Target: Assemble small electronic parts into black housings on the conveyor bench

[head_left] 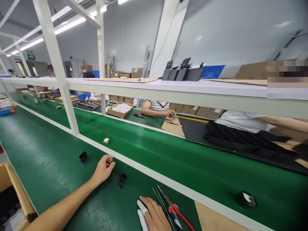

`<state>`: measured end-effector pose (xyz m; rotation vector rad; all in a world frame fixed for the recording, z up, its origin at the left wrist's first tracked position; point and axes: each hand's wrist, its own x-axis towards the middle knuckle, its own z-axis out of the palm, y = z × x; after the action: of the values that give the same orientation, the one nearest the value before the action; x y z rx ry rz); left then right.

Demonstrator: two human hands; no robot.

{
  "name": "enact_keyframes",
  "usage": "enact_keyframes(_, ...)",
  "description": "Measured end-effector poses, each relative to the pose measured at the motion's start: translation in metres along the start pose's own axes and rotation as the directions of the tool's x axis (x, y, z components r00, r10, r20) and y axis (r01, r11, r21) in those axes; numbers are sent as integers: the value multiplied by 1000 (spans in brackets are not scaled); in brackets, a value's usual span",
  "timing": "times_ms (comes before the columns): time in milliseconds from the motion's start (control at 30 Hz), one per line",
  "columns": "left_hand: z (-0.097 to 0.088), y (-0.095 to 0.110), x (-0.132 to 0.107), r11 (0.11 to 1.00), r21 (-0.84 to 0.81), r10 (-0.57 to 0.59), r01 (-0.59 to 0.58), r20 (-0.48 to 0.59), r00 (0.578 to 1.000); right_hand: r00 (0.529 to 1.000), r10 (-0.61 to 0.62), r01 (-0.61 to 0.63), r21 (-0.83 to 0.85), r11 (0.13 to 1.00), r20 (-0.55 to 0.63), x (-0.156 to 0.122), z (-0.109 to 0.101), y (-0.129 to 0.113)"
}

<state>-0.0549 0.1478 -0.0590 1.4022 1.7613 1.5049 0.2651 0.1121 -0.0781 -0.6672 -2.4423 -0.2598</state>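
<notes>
My left hand (pixel 104 168) is stretched forward to the white rail (pixel 130 163), thumb apart from loosely curved fingers, with nothing visible in it. A black oval sleeve-like piece (pixel 83 157) stands to its left. Another small black piece (pixel 122 180) lies between my two hands. My right hand (pixel 154 213) rests on the green table at the lower edge, fingers extended, two of them in white finger cots. Just right of it lie tweezers (pixel 161 202) and long-nose pliers (pixel 173 208) with red handles.
Beyond the rail, the green belt (pixel 168 160) carries a small white-and-yellow part (pixel 106 140) and a blurred black part (pixel 249 199). Uprights hold a shelf (pixel 144 86) above. Co-workers sit across, near a box of white parts (pixel 120 109). A cardboard box (pixel 14 183) stands at lower left.
</notes>
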Motion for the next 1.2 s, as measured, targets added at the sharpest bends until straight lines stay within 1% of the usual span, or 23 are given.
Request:
enact_keyframes(100, -3, -8, 39, 992, 129, 2, 7, -67, 998, 997, 76, -76, 26, 997, 11, 0, -3, -5)
enact_keyframes(200, -5, -10, 82, 968, 250, 5, 28, -129, 992, 992, 123, -124, 59, 991, 8, -2, 3, -9)
enact_keyframes(300, 1, -10, 113, 937, 340, -21, 75, -159, 987, 984, 154, -145, 93, 985, -93, -5, 17, -10)
enact_keyframes(367, 7, -10, 126, 918, 382, -50, 110, -163, 985, 973, 169, -151, 122, 981, -158, -8, 26, -8)
enact_keyframes(400, 9, -10, 130, 910, 397, -63, 122, -159, 985, 972, 168, -147, 136, 980, -164, -9, 28, -7)
enact_keyframes(467, 13, -7, 136, 901, 415, -75, 125, -136, 988, 980, 166, -148, 150, 977, -113, -10, 26, -6)
enact_keyframes(567, 17, 6, 137, 904, 420, -53, 83, -81, 995, 980, 201, -200, 136, 970, 6, -8, 11, -8)
enact_keyframes(633, 21, 22, 128, 909, 416, -9, 25, -40, 999, 970, 238, -244, 134, 961, 54, -4, -1, -12)
enact_keyframes(667, 24, 32, 119, 911, 412, 21, -13, -16, 1000, 967, 248, -255, 142, 957, 62, -2, -6, -14)
enact_keyframes(733, 32, 55, 88, 914, 389, 98, -112, 57, 994, 964, 258, -266, 147, 953, 71, 2, -14, -17)
enact_keyframes(767, 36, 67, 68, 914, 371, 139, -167, 103, 985, 961, 268, -276, 139, 951, 74, 4, -17, -17)
enact_keyframes(800, 39, 79, 45, 908, 341, 196, -242, 164, 967, 956, 283, -290, 122, 949, 75, 5, -19, -17)
enact_keyframes(833, 42, 89, 20, 878, 291, 315, -380, 246, 917, 951, 301, -308, 94, 947, 75, 6, -21, -16)
enact_keyframes(867, 44, 97, -4, 839, 232, 411, -493, 325, 852, 943, 325, -329, 53, 943, 73, 7, -24, -14)
enact_keyframes(900, 45, 102, -28, 802, 174, 471, -572, 405, 784, 935, 346, -347, 6, 938, 74, 7, -26, -12)
enact_keyframes(933, 45, 105, -49, 772, 114, 509, -625, 477, 717, 930, 357, -354, -40, 934, 88, 7, -28, -10)
enact_keyframes(967, 45, 104, -66, 749, 64, 537, -659, 522, 662, 925, 367, -362, -65, 930, 100, 7, -30, -8)
enact_keyframes(1000, 46, 101, -80, 731, 31, 553, -682, 559, 618, 921, 373, -365, -85, 927, 110, 7, -31, -6)
enact_keyframes(1033, 46, 95, -90, 720, 17, 557, -694, 582, 593, 919, 375, -364, -107, 925, 122, 8, -33, -4)
enact_keyframes(1067, 47, 88, -97, 715, 22, 552, -698, 594, 585, 920, 371, -354, -134, 926, 130, 8, -34, -3)
enact_keyframes(1133, 49, 72, -102, 711, 71, 527, -699, 604, 598, 928, 344, -312, -206, 927, 144, 9, -34, -2)
enact_keyframes(1200, 50, 59, -102, 696, 124, 512, -707, 605, 610, 933, 325, -281, -247, 927, 157, 10, -32, -2)
